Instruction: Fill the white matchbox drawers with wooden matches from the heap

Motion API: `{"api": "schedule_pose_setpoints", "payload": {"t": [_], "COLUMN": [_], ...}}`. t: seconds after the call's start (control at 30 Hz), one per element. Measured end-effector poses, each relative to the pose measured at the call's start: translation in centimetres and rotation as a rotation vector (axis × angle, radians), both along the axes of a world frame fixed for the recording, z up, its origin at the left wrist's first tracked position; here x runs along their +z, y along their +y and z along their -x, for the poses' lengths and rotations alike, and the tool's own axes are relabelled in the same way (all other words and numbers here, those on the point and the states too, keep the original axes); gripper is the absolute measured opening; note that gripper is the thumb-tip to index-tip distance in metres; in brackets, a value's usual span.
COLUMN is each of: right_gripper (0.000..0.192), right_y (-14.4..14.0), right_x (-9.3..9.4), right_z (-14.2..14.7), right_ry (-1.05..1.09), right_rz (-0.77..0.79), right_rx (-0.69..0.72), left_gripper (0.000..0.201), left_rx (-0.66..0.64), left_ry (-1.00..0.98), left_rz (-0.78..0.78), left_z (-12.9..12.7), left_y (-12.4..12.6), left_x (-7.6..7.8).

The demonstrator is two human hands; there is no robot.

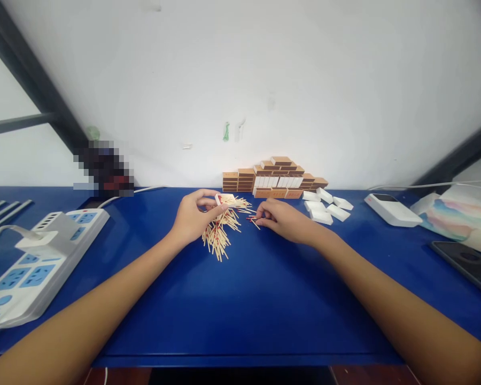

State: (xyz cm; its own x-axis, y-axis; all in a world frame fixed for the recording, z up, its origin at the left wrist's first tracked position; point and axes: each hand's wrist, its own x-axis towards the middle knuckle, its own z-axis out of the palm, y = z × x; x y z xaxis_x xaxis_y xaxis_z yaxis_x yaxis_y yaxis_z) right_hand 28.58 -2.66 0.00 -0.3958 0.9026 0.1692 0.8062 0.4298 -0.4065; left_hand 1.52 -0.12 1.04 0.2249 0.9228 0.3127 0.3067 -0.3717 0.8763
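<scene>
My left hand (194,215) is closed around a small white matchbox tray (225,199) with some matches in it. Below and beside that hand lies a loose pile of matches (217,239), pale sticks with red heads. To the right, my right hand (279,219) pinches a few matches (253,219) between thumb and fingers, just above the table. Behind the hands stands a stack of brown matchboxes (278,179), with a row of white ends in its middle. Several white matchbox trays (321,216) lie scattered right of my right hand.
A white power strip (44,267) with a plugged-in adapter runs along the left. On the right are a white device with a dark screen (393,209), a colourful plastic packet (460,211) and a black phone (467,262). The blue table (248,315) meets a white wall.
</scene>
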Motion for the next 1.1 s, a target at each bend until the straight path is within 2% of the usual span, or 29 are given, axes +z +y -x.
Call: {"api": "schedule_pose_setpoints", "payload": {"t": [0.23, 0.93, 1.1], "right_gripper": [0.013, 0.013, 0.014], "right_y": [0.23, -0.13, -0.10], "right_x": [-0.24, -0.71, -0.49], "right_z": [-0.54, -0.27, -1.00], "right_ry": [0.002, -0.106, -0.123], "right_rz": [0.005, 0.009, -0.068], "right_rx": [-0.010, -0.025, -0.045], "left_gripper": [0.042, 0.042, 0.042], "left_rx": [-0.002, -0.028, -0.035], "left_ry": [0.013, 0.013, 0.009], "left_rz": [-0.032, 0.013, 0.010], "left_z": [-0.08, 0.09, -0.10], "left_y": [-0.01, 0.14, 0.05], "left_x": [-0.04, -0.02, -0.25]}}
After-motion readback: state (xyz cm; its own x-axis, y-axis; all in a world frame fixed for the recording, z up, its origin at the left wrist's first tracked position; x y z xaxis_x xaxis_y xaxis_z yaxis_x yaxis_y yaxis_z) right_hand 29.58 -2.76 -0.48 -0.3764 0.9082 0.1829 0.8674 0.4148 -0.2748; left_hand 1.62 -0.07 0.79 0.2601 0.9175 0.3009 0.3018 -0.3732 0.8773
